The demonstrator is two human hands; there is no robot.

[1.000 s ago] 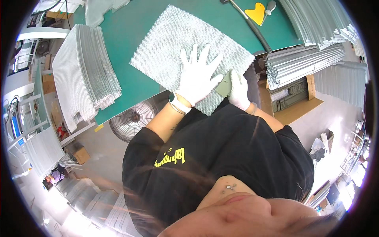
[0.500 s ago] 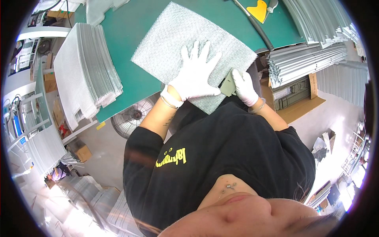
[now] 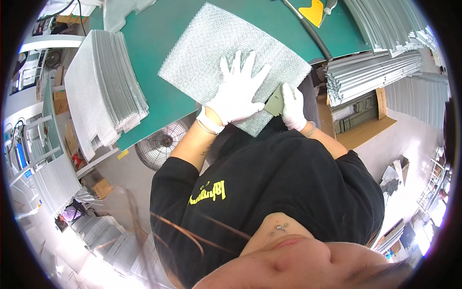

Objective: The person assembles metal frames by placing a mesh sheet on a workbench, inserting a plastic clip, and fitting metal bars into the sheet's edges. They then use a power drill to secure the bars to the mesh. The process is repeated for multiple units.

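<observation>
A rectangular sheet of silvery metal mesh (image 3: 202,48) lies slantwise on the green table, its nearest corner jutting past the front edge toward my body. Gloved in white, my left hand (image 3: 240,91) rests flat on the mesh with its fingers spread. My right hand (image 3: 293,106), also in a white glove, is closed around a flat grey-green plate (image 3: 275,102) at the right side of the sheet. The plate lies against the mesh edge, close to my left thumb. Its far side is hidden by my right fingers.
Stacked mesh sheets (image 3: 103,86) stand at the table's left. A black-handled tool (image 3: 315,38) and a yellow scraper (image 3: 314,13) lie at the back right. Metal strips (image 3: 370,72) and a cardboard box (image 3: 368,132) are on the right. A fan (image 3: 163,142) stands below the front edge.
My right hand has shifted slightly left and turned the grey-green plate, so more of its flat face shows. The mesh has slid a touch left. My left hand stays nearly in place.
</observation>
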